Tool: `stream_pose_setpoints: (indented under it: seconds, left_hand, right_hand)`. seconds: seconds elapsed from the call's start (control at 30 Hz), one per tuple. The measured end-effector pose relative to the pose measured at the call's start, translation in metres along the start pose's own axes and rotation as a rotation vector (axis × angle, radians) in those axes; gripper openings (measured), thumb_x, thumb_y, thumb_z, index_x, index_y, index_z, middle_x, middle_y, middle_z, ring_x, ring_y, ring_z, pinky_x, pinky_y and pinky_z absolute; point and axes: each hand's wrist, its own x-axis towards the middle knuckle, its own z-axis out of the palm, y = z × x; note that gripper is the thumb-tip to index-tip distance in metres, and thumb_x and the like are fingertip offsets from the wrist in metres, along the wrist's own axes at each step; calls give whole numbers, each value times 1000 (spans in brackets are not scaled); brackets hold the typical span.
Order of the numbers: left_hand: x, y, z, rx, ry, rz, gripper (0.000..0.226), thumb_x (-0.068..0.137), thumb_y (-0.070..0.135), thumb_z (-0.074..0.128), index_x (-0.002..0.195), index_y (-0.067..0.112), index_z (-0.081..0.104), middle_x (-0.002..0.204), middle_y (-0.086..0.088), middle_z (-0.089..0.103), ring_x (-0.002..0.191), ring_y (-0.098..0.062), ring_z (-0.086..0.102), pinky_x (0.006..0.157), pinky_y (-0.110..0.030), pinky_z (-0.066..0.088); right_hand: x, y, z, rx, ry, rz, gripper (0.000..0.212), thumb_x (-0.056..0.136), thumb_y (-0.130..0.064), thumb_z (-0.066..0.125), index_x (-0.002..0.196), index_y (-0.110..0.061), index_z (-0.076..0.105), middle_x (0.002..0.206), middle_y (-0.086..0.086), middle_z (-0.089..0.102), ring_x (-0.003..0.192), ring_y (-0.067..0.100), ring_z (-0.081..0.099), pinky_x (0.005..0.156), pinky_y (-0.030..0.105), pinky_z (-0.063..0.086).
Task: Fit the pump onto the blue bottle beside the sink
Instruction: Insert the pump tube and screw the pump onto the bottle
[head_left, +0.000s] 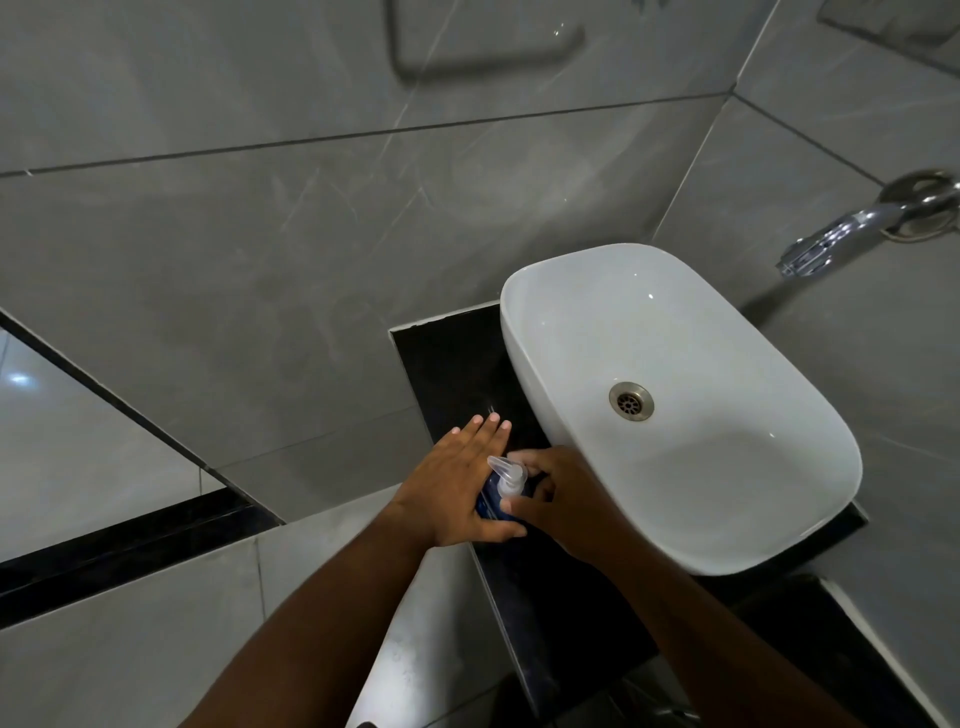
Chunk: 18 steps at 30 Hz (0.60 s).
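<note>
The blue bottle (487, 503) stands on the black counter (447, 358) just left of the white sink (561, 291). A clear pump (509, 474) sits on its top, nozzle pointing up-left. My left hand (457, 483) rests flat against the bottle's left side, fingers straight, thumb wrapped under its near side. My right hand (558, 499) comes from the right with fingers curled around the pump's collar. Most of the bottle is hidden between my hands.
The sink basin has a metal drain (631, 400). A chrome tap (852, 228) juts from the right wall above it. Grey tiled walls close in behind and left. A towel ring (483, 57) hangs high on the wall.
</note>
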Motion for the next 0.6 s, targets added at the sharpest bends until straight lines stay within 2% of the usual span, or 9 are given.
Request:
stream_pose_setpoints:
  seconds: [0.03,0.1,0.17,0.23,0.37,0.47,0.53,0.6]
  left_hand:
    - [0,0,0,-6,3,0,119,72,89,48,155,26,-11,161,4,-8,148,-9,-15,116,-29,-9]
    - [1,1,0,-7,-2,-6,119,72,90,47,155,26,-10,162,3,-7,148,-11,-12,117,-30,-7]
    - [1,1,0,0,-10,-10,119,71,90,47,155,26,-9,162,4,-8,148,-11,-12,117,-31,-7]
    - [1,1,1,-6,-8,-14,119,72,89,47,155,27,-10,161,5,-9,148,-10,-14,117,-31,-7]
    - [-2,2,4,-20,9,-25,117,73,88,49,154,29,-12,161,5,-8,148,-9,-14,117,-32,-7]
    - [-1,1,2,-33,10,-18,117,73,87,51,155,29,-9,161,5,-8,148,-10,-14,117,-31,-7]
    - [0,1,1,-41,9,-11,117,73,86,53,155,28,-8,162,4,-6,148,-10,-13,117,-30,-8]
    - [1,1,1,-43,1,-7,118,72,87,52,155,29,-9,162,3,-6,148,-10,-13,117,-30,-8]
  right_hand:
    - [0,-1,0,-22,-7,-18,25,77,-15,73,101,-13,66,81,-4,69,63,-2,61,59,7,44]
    - [-1,0,0,-58,4,-51,6,79,-10,70,80,-13,65,65,-7,60,56,1,55,54,7,40]
    - [-1,1,1,-78,23,-44,13,78,-10,70,69,-7,62,60,5,58,51,10,52,50,13,37]
    - [-1,3,3,-55,60,-13,15,77,-14,73,69,-5,64,62,10,60,52,17,53,52,14,39]
    - [-2,5,11,17,175,108,26,68,-20,82,72,-8,60,61,-3,56,51,4,49,52,7,42]
    - [-1,2,7,49,94,26,24,69,-18,81,87,-15,65,66,-10,60,56,-2,57,54,7,45]
    - [0,3,4,-43,25,-20,25,74,-17,75,96,-13,65,75,-6,60,60,1,56,57,11,43]
    - [0,5,2,-138,26,-4,17,77,-16,72,91,-9,64,80,2,58,64,4,50,61,14,36]
